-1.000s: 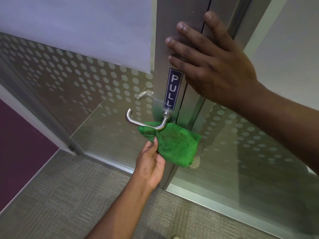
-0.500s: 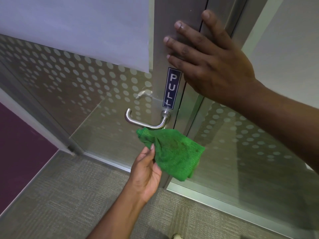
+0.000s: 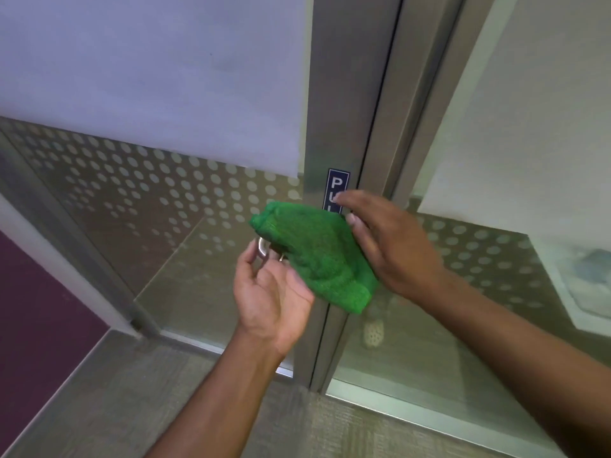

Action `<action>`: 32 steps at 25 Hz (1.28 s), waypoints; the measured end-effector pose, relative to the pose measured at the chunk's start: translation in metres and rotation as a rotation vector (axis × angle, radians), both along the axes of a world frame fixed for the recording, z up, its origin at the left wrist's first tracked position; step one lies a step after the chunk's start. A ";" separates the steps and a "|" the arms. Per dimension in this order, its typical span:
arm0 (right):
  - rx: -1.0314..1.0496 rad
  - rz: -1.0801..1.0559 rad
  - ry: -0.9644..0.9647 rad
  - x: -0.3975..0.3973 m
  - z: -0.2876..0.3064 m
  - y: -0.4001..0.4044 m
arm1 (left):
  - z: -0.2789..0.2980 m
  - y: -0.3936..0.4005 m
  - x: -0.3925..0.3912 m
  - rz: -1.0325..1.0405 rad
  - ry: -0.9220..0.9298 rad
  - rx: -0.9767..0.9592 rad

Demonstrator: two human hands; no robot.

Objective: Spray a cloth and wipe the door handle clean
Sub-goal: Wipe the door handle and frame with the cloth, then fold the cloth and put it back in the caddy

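A green cloth (image 3: 317, 256) hangs in front of the door, covering most of the metal door handle (image 3: 262, 248), of which only a short curved piece shows at the cloth's left edge. My right hand (image 3: 390, 246) grips the cloth's right side, thumb on top. My left hand (image 3: 271, 292) is just below the cloth, palm up with fingers spread, its thumb side touching the cloth's lower edge. No spray bottle is in view.
The handle sits on a metal door stile (image 3: 340, 94) carrying a blue PULL sign (image 3: 337, 185), partly hidden by my right fingers. Dotted frosted glass panels (image 3: 148, 193) flank it. Grey carpet (image 3: 132, 408) lies below, and a light shoe (image 3: 373, 328) shows through the right glass.
My right hand left the door frame and came down onto the cloth. The cloth rose from below the handle to in front of it. My left hand loosened its hold and opened.
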State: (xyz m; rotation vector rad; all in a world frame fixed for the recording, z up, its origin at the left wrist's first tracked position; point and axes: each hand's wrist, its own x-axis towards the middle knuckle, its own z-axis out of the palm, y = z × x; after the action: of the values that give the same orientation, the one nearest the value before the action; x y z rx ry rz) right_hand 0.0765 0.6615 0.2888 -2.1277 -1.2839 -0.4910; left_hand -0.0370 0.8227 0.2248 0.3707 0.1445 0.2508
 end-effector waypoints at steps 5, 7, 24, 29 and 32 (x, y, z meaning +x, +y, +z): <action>0.783 -0.172 1.419 -0.073 -0.064 -0.012 | 0.011 0.001 -0.002 -0.046 0.021 0.092; 0.979 -0.020 1.777 -0.096 -0.077 -0.017 | 0.008 -0.002 -0.008 -0.066 0.024 0.127; 1.859 -0.189 1.298 -0.172 -0.071 -0.178 | -0.013 -0.152 -0.003 -0.660 0.185 0.214; 1.898 -0.676 1.030 -0.190 -0.064 -0.263 | -0.009 -0.254 -0.009 -0.749 0.181 0.335; 1.555 -1.097 0.586 -0.213 -0.060 -0.326 | -0.004 -0.334 -0.021 -0.869 0.124 0.496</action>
State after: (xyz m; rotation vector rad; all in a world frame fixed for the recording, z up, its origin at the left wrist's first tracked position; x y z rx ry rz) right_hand -0.1362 0.3350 0.2292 -1.1237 0.6683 -0.7911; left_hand -0.0579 0.4889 0.2205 0.9024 0.0307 -0.6099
